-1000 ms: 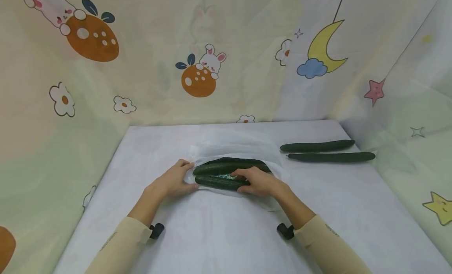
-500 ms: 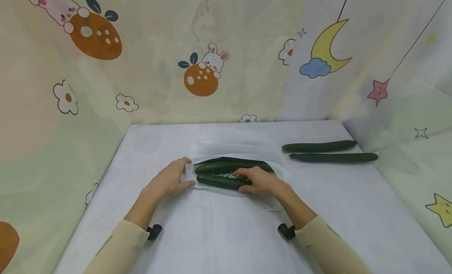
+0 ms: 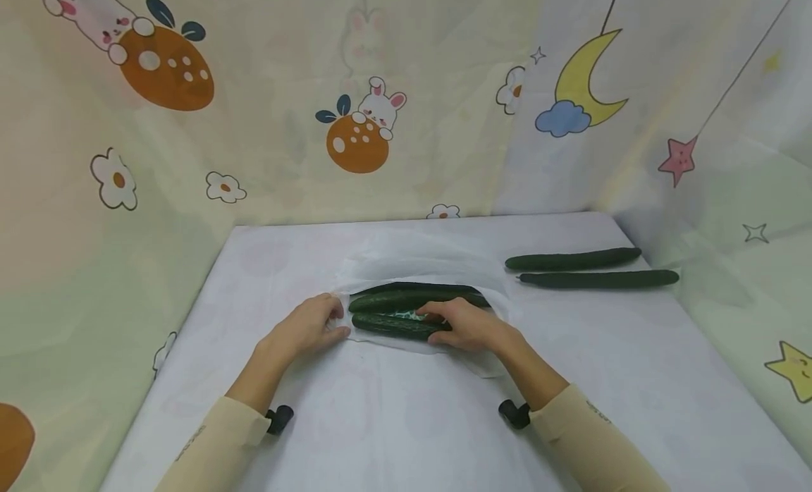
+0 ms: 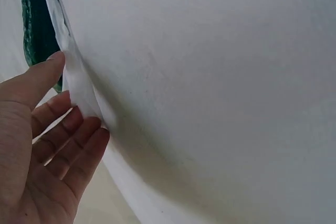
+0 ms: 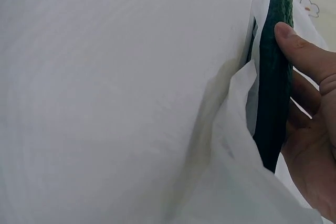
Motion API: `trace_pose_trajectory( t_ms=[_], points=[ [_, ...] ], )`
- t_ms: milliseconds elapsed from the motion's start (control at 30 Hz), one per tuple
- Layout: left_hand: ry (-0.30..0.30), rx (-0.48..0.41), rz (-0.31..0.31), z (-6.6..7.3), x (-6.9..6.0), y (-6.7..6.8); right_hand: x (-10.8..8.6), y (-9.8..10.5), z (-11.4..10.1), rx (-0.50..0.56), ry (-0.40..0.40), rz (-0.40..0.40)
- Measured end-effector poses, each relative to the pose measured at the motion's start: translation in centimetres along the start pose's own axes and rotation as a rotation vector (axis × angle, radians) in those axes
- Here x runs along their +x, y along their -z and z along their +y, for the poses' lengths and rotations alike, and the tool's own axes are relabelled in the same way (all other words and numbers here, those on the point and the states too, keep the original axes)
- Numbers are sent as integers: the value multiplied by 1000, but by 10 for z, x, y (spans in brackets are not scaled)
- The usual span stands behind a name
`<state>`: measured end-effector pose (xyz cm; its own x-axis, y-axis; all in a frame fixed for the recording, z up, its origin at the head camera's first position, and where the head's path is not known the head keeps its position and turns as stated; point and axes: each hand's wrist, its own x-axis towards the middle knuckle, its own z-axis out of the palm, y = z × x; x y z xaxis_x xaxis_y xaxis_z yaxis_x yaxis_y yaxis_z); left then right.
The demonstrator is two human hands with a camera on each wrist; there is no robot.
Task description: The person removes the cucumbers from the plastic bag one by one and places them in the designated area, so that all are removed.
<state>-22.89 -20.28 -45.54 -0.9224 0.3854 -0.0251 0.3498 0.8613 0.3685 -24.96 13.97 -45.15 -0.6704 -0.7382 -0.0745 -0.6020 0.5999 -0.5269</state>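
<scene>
A thin white bag [image 3: 421,256] lies on the table, its wide opening showing dark green cucumbers side by side. At its left end, my left hand [image 3: 303,328] pinches the bag's edge; in the left wrist view the thumb and fingertips of that hand [image 4: 50,140] meet the white material [image 4: 81,85] beside a cucumber end [image 4: 37,22]. My right hand [image 3: 468,326] reaches into the opening and grips the front cucumber [image 3: 388,325]. Seen from the right wrist, the hand's [image 5: 310,93] thumb lies along the cucumber [image 5: 273,98], with fingers behind it, partly hidden.
Two more long cucumbers, one behind [image 3: 574,260] and one in front [image 3: 599,280], lie at the table's back right, outside the bag. The white table [image 3: 406,421] is bordered by hanging cloth with cartoon prints [image 3: 279,125] at the back and sides.
My left hand shifted off the bag's left end with spread fingers, then came back to its edge with fingers more bent. My right hand has stayed on the front cucumber.
</scene>
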Motion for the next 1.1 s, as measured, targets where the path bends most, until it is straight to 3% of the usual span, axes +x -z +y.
trace_pose_trajectory(
  t_ms=[367, 633, 1100],
  points=[
    [39, 28, -61, 1, 9, 3, -3, 6, -1, 14, 21, -10],
    [65, 36, -64, 3, 10, 5, -7, 7, 1, 48, 26, -10],
    [42, 56, -49, 4, 9, 0, -18, 10, -10, 65, 108, -2]
  ],
)
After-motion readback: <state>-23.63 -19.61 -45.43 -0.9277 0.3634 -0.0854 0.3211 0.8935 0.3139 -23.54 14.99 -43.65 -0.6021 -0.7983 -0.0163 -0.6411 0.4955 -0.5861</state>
